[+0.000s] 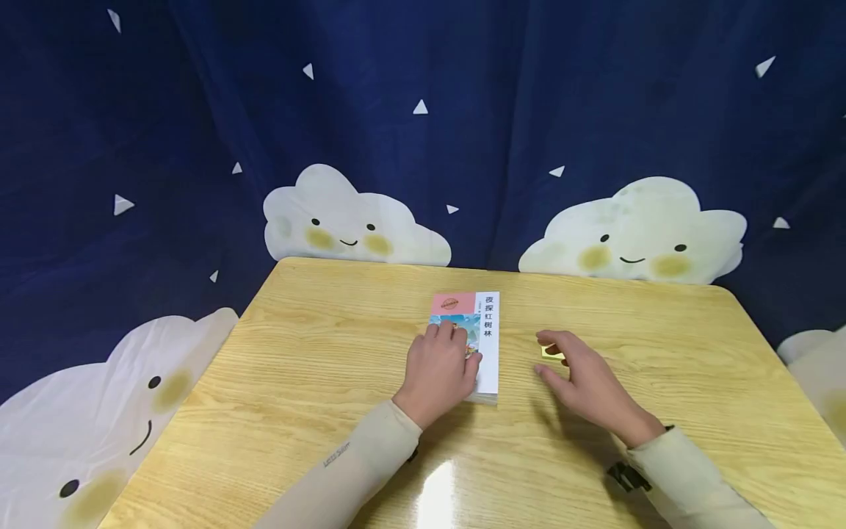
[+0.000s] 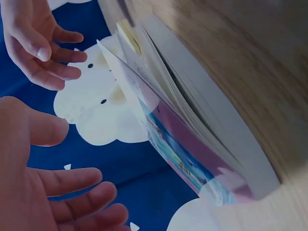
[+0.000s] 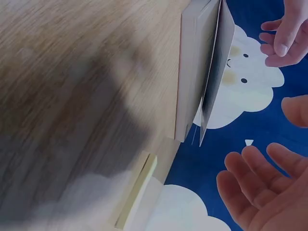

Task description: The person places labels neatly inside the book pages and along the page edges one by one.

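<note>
A paperback book [image 1: 488,360] with a pink, blue and white cover lies flat on the wooden table, its front cover lifted slightly off the pages in both wrist views. Over its left side hovers my left hand [image 1: 438,371], fingers loosely bent and apart from the cover in the left wrist view [image 2: 62,192]. To the right, my right hand [image 1: 591,386] is held above the table with thumb and fingers spread, gripping nothing. A small yellow pad [image 1: 550,354] lies on the table beyond that hand, partly hidden by its fingers; the right wrist view shows the pad [image 3: 137,195] beside the book.
The light wooden table [image 1: 297,345] has rounded far corners. Behind it hangs a dark blue curtain [image 1: 370,88] with smiling white clouds and small white triangles. A bright reflection [image 1: 436,496] lies on the tabletop near the front.
</note>
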`<state>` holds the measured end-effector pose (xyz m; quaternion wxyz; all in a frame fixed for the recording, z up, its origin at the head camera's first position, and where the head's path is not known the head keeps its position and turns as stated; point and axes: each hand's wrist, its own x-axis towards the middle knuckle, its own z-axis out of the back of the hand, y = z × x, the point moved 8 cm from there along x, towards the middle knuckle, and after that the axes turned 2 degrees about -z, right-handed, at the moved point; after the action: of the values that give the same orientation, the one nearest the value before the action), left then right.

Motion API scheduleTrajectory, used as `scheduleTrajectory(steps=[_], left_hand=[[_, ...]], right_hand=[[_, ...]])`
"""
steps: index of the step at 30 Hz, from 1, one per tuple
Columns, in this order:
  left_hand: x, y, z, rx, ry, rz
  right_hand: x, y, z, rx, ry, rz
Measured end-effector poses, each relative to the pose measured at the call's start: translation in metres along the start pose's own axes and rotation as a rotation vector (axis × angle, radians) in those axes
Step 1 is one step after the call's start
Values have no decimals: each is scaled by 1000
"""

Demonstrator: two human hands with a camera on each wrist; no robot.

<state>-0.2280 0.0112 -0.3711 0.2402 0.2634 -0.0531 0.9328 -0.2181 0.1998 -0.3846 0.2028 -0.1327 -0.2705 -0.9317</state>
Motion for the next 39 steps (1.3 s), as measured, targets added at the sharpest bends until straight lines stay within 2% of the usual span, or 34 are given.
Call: scheduleTrajectory(steps=[4, 8, 13, 18, 27, 34, 39], left_hand=[[5, 1, -9, 12, 46, 45], [8, -2, -22, 21, 130, 86], [12, -7, -38, 41, 265, 129], [13, -11, -52, 81, 404, 160], [14, -24, -69, 154, 500, 176], [18, -34, -82, 312, 568, 163], [23, -39, -90, 273, 600, 186]], right_hand=[[2, -2, -4, 27, 17, -12], [1, -5, -5, 47, 28, -33], [2, -8, -5, 74, 41, -64], [5, -8, -8, 75, 53, -55], [6, -9, -15, 86, 85, -63], [9, -10, -17, 93, 90, -63], [9, -11, -18, 90, 91, -65]])
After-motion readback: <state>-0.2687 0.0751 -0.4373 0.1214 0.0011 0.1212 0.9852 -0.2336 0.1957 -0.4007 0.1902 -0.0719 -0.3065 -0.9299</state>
